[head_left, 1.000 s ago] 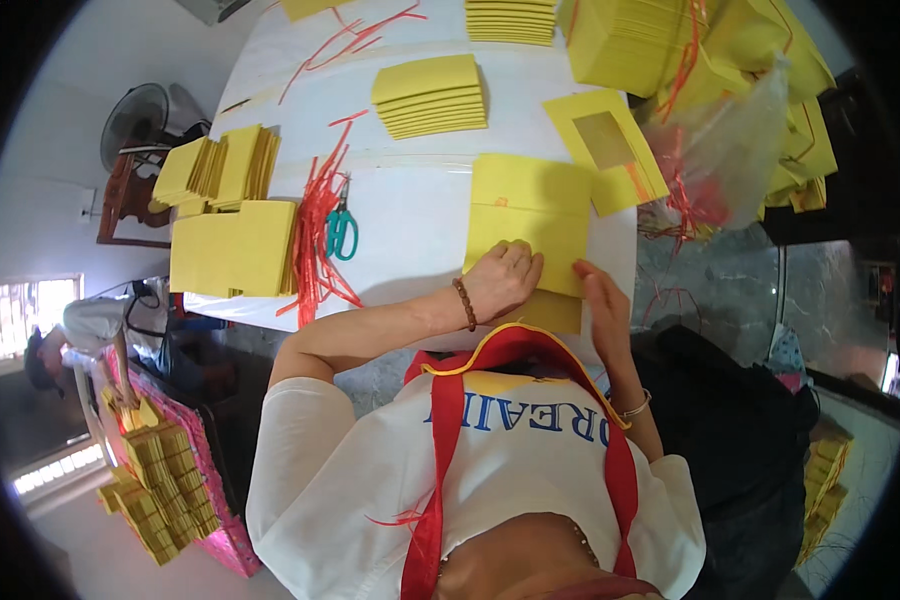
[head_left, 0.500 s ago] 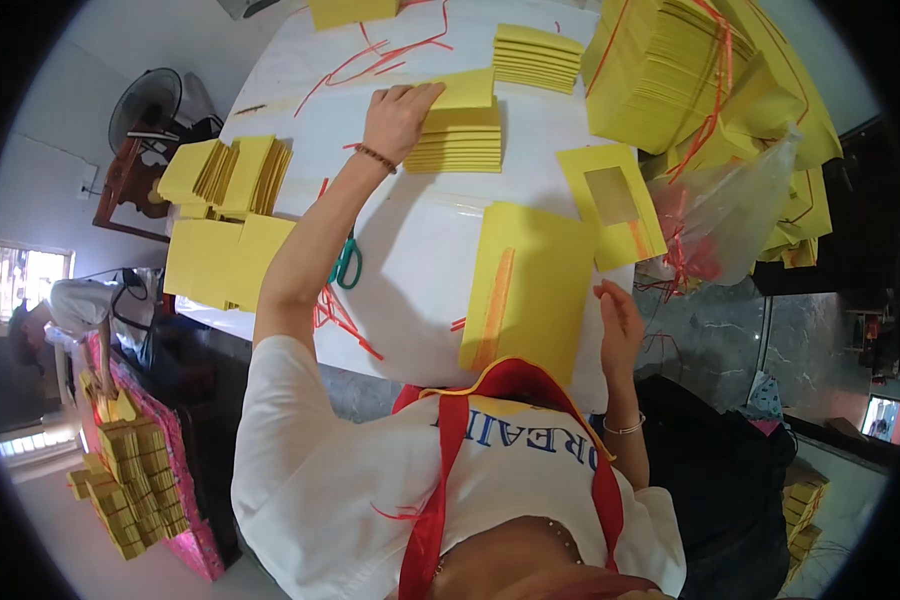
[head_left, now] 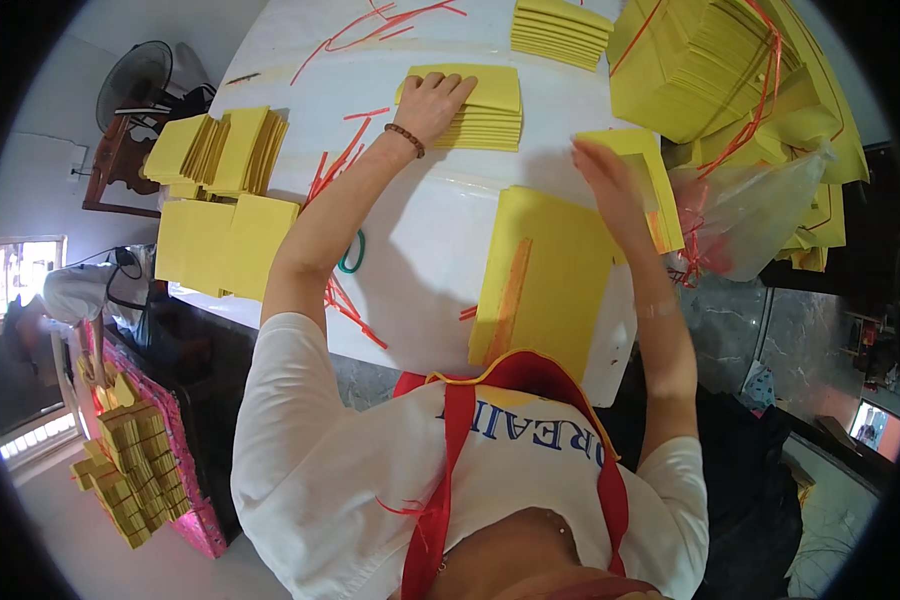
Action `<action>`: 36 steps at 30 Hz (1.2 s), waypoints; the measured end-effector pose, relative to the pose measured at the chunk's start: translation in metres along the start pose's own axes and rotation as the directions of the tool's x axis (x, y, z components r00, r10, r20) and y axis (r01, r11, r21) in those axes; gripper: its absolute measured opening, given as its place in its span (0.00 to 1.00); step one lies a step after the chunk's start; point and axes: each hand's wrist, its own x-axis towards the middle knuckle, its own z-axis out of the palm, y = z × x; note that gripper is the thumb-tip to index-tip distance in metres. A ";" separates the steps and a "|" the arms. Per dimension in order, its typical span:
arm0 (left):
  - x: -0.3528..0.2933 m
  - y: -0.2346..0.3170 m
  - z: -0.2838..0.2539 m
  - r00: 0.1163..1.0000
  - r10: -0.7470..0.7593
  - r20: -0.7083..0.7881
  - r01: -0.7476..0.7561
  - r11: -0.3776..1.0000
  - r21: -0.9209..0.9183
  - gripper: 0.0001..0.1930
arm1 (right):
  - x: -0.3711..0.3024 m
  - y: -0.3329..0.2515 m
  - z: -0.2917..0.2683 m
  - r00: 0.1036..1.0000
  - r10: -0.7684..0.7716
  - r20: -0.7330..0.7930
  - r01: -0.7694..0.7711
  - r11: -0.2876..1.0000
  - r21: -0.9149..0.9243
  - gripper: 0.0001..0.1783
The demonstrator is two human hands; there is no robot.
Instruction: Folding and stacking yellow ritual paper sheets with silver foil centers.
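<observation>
My left hand [head_left: 436,106] is closed over the top yellow paper piece of a neat stack of folded yellow paper pieces [head_left: 485,130], its fingers bent and close together; the thumb is hidden. Reaching forward on the right, my right hand [head_left: 610,190] is slightly blurred, fingers stretched out and holding nothing visible. It hovers by a yellow sheet with a greyish rectangle [head_left: 663,215], partly covering it. Nearer my body lies a larger yellow sheet [head_left: 555,270] with an orange strip along its left side.
Yellow packets [head_left: 200,240] stand at the table's left, another stack [head_left: 560,32] at the far side. Tall tied bundles [head_left: 705,75] and a clear plastic bag [head_left: 750,215] fill the right. Green-handled scissors [head_left: 352,254] and red strips [head_left: 355,312] lie near my left arm. Another person [head_left: 85,298] works at far left.
My right hand has moved forward from the table's right edge to the sheet with the greyish rectangle. My left hand stays at the stack, where the top piece now sits lower and more level.
</observation>
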 end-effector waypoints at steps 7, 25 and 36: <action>-0.010 0.017 0.003 0.986 -0.013 0.166 0.008 1.000 0.030 0.13 | 0.097 0.014 0.066 0.921 0.377 0.099 -0.362 0.922 -0.139 0.39; -0.031 -0.032 0.018 0.164 -0.326 0.931 0.882 -0.374 -0.286 0.34 | 0.112 0.045 0.074 0.812 0.551 0.195 -0.547 0.833 -0.079 0.38; -0.031 -0.015 0.013 0.388 -0.299 0.872 0.660 -0.570 -0.489 0.18 | 0.117 0.060 0.054 0.772 0.531 0.350 -0.575 0.818 0.026 0.43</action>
